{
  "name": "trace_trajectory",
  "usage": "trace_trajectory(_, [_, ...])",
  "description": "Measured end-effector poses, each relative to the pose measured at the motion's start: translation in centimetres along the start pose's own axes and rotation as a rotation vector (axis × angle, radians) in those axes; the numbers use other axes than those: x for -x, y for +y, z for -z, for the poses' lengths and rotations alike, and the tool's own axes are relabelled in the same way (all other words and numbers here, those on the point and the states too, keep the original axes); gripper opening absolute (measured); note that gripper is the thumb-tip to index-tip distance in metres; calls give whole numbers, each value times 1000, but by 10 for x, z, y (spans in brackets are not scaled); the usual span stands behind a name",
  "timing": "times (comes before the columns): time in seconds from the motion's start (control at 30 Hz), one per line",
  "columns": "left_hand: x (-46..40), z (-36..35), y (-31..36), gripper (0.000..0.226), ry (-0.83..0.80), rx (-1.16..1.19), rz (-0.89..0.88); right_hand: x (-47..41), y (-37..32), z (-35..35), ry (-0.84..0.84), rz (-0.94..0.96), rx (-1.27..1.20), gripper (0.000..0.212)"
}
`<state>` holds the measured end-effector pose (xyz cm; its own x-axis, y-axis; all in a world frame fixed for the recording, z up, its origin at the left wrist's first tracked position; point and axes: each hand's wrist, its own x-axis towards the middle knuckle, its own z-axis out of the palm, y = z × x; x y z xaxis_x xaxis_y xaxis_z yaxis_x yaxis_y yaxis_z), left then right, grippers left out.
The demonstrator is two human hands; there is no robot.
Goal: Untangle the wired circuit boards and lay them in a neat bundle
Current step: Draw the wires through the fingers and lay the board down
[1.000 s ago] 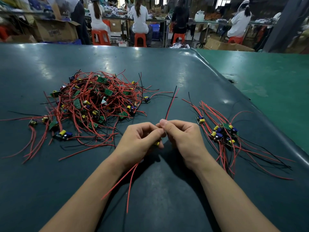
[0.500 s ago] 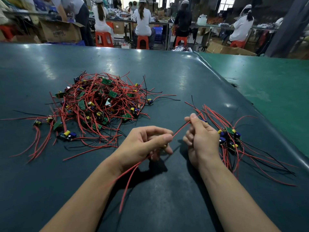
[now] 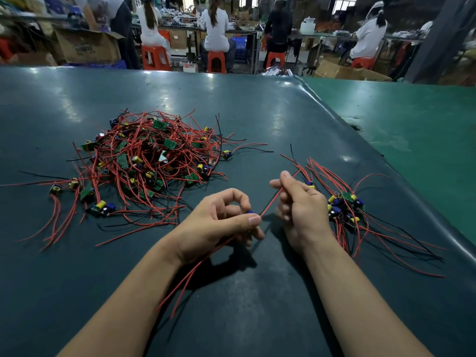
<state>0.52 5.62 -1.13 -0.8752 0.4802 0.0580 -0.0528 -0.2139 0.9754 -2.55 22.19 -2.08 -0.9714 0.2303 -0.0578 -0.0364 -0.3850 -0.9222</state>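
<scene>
As if taut, red wire point(image 3: 270, 205) between left hand point(image 3: 219, 222) and right hand point(image 3: 300, 210).

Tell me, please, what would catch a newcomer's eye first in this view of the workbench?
First, the big tangled heap of red-wired circuit boards on the left of the dark table. Next, the two hands in the middle: the left hand pinches a board while the right hand grips its red wire, stretched between them. A smaller sorted bundle lies just right of the right hand.
</scene>
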Motion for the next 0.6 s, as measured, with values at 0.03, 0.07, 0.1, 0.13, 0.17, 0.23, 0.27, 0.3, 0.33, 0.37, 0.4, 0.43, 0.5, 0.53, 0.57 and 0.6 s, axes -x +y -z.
trace_trajectory(0.03, [1, 0, 1, 25, -16, 8, 7, -1, 0, 0, 16, -9, -47, 29])
trace_trajectory(0.07, [1, 0, 1, 25, -29, 7, 19, -1, -1, 0, 36, -19, -101, 29])
trace_trajectory(0.1, [2, -1, 1, 24, -44, 2, 34, -3, -2, 1, 64, -29, -168, 29])
trace_trajectory(0.13, [3, -2, 1, 23, -60, 3, 48, -4, -4, 1, 95, -42, -237, 30])
trace_trajectory(0.17, [4, -5, 0, 24, -69, 16, 57, -5, -5, 3, 123, -54, -298, 30])
trace_trajectory(0.23, [3, -10, -2, 25, -41, 93, 54, -7, -7, 6, 153, -75, -369, 35])
trace_trajectory(0.27, [2, -12, -2, 23, 2, 145, 36, -7, -7, 6, 149, -88, -369, 39])
trace_trajectory(0.3, [0, -13, -2, 19, 59, 197, 5, -7, -6, 5, 137, -99, -342, 41])
trace_trajectory(0.33, [-2, -13, 1, 16, 122, 260, -38, -5, -5, 3, 112, -97, -284, 40])
trace_trajectory(0.37, [-3, -12, 4, 16, 181, 343, -82, -4, -2, 2, 71, -80, -199, 35])
trace_trajectory(0.4, [-4, -10, 7, 16, 227, 444, -120, -1, 0, -1, 17, -52, -94, 27])
trace_trajectory(0.43, [-5, -6, 10, 15, 257, 546, -151, 1, 2, -3, -41, -13, 21, 20])
trace_trajectory(0.5, [-4, 1, 14, 18, 274, 720, -205, 7, 7, -7, -181, 95, 242, 12])
trace_trajectory(0.53, [-4, 4, 15, 21, 276, 781, -219, 9, 9, -9, -256, 145, 329, 11])
trace_trajectory(0.57, [-4, 6, 15, 22, 280, 812, -219, 12, 11, -10, -324, 178, 386, 8])
trace_trajectory(0.6, [-5, 6, 13, 24, 282, 804, -206, 16, 10, -12, -383, 186, 393, 7])
